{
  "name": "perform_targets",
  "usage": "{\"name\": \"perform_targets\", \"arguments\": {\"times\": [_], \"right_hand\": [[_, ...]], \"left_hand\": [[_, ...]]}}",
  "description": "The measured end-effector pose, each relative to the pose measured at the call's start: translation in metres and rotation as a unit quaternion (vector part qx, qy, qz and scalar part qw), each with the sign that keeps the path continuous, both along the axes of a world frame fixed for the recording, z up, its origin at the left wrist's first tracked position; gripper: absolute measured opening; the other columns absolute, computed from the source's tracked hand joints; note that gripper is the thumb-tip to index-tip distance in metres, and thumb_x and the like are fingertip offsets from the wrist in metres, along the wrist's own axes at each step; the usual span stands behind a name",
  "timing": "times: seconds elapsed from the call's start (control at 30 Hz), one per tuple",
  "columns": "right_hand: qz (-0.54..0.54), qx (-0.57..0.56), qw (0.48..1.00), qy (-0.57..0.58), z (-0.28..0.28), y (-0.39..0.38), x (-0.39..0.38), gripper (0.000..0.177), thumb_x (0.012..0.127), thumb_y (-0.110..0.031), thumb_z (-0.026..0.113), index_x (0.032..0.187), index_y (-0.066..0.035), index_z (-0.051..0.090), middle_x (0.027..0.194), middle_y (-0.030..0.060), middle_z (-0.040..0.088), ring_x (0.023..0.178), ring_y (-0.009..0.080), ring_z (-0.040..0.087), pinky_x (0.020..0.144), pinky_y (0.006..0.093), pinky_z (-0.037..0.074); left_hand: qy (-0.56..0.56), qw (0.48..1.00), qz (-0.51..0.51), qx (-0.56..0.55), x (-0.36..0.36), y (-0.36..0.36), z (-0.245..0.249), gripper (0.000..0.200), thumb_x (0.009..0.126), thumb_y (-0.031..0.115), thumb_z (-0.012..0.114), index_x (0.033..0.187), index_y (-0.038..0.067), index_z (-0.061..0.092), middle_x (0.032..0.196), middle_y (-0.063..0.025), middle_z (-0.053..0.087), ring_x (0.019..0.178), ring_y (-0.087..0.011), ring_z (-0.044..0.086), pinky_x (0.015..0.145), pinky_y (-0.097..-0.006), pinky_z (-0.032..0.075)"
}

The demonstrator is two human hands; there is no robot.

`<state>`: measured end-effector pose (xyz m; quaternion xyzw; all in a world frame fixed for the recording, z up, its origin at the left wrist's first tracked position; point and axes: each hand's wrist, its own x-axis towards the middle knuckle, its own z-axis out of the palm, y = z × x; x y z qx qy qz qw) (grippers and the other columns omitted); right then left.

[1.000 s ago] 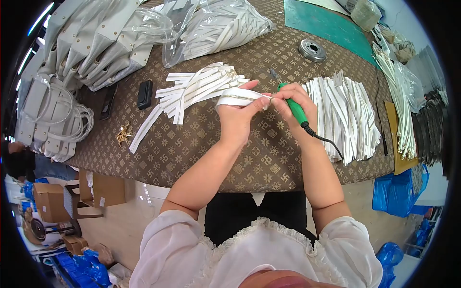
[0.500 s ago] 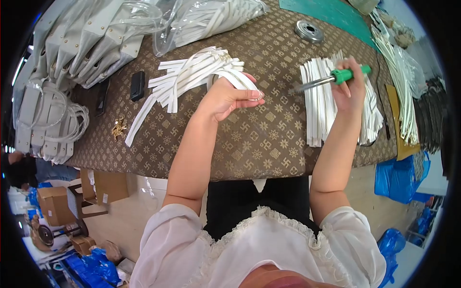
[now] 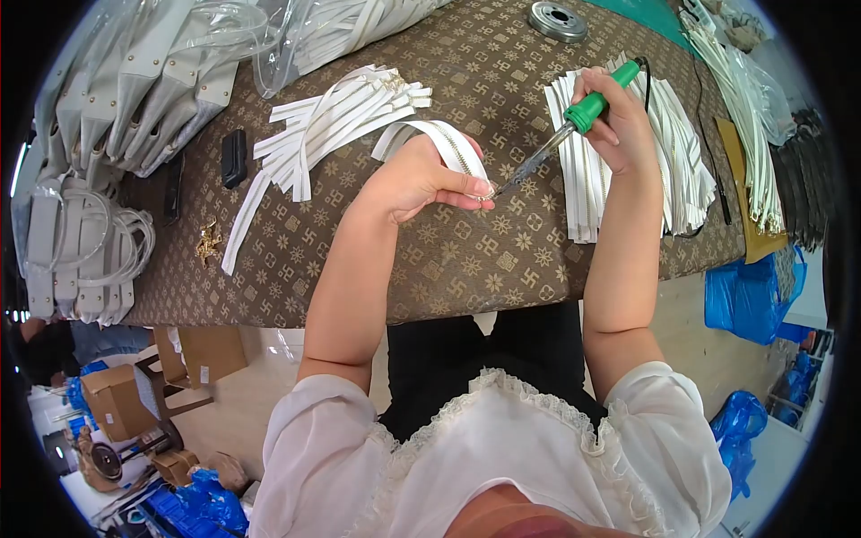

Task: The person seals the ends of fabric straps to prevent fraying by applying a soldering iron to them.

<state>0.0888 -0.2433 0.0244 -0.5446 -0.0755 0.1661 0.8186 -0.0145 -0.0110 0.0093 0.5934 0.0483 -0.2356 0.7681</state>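
My left hand point(image 3: 430, 184) pinches the end of a white zipper strip point(image 3: 453, 148), which curves up over the fingers. In my right hand point(image 3: 619, 121) is a green-handled soldering iron point(image 3: 587, 108), its metal tip pointing down and left, close to the pinched zipper end. Whether the tip touches it I cannot tell. Beyond my left hand lies a loose heap of white zipper strips point(image 3: 332, 125). Under and beside my right forearm, many white zipper strips point(image 3: 578, 193) are laid side by side.
A patterned brown cloth point(image 3: 448, 269) covers the table. Grey-white bags point(image 3: 134, 90) fill the left, near a black case point(image 3: 233, 159) and small gold pieces point(image 3: 208, 242). A round metal part point(image 3: 558, 21) lies at the back. White strips point(image 3: 744, 117) and a black cord are at right.
My right hand has turned the soldering iron downward and brought its tip left to the zipper end in my left hand. The whole view has shifted slightly.
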Motion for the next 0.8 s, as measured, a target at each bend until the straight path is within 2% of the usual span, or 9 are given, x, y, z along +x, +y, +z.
{"name": "perform_targets", "arguments": {"times": [0.43, 0.63, 0.7, 0.8], "right_hand": [[-0.025, -0.025, 0.999, -0.028, 0.006, 0.004, -0.008, 0.022, 0.085, -0.021, 0.055, 0.072, -0.003, 0.051, 0.061, 0.0021, 0.052, 0.03, 0.0032, 0.024, 0.032, 0.0166, 0.02], [-0.05, -0.017, 0.997, -0.063, 0.009, -0.004, -0.006, 0.021, 0.084, -0.02, 0.056, 0.072, -0.003, 0.052, 0.064, 0.0029, 0.051, 0.031, 0.0034, 0.026, 0.032, 0.0177, 0.021], [-0.098, 0.058, 0.99, -0.081, 0.01, -0.011, -0.003, 0.022, 0.085, -0.02, 0.056, 0.072, -0.003, 0.052, 0.069, 0.0052, 0.053, 0.032, 0.0041, 0.028, 0.032, 0.018, 0.022], [-0.14, 0.137, 0.977, -0.084, 0.011, -0.011, -0.001, 0.021, 0.086, -0.019, 0.056, 0.073, -0.002, 0.052, 0.075, 0.0074, 0.055, 0.033, 0.0048, 0.029, 0.032, 0.0179, 0.023]], "left_hand": [[-0.001, 1.0, -0.013, 0.015, 0.0, -0.001, 0.0, 0.041, 0.067, -0.004, 0.073, 0.1, -0.005, 0.048, 0.081, -0.0164, 0.062, 0.07, -0.0279, 0.066, 0.058, -0.0297, 0.057], [-0.037, 0.998, 0.031, 0.032, 0.002, 0.001, -0.005, 0.037, 0.07, -0.003, 0.07, 0.099, -0.005, 0.048, 0.079, -0.0145, 0.062, 0.069, -0.0231, 0.066, 0.056, -0.0262, 0.054], [-0.053, 0.997, 0.047, 0.037, 0.005, 0.004, -0.008, 0.036, 0.071, -0.003, 0.07, 0.099, -0.004, 0.048, 0.078, -0.0142, 0.062, 0.068, -0.0219, 0.065, 0.056, -0.0255, 0.053], [-0.137, 0.976, 0.17, 0.026, 0.008, 0.008, -0.01, 0.038, 0.074, -0.003, 0.066, 0.104, -0.004, 0.044, 0.079, -0.0138, 0.061, 0.07, -0.0192, 0.064, 0.059, -0.0243, 0.052]]}}
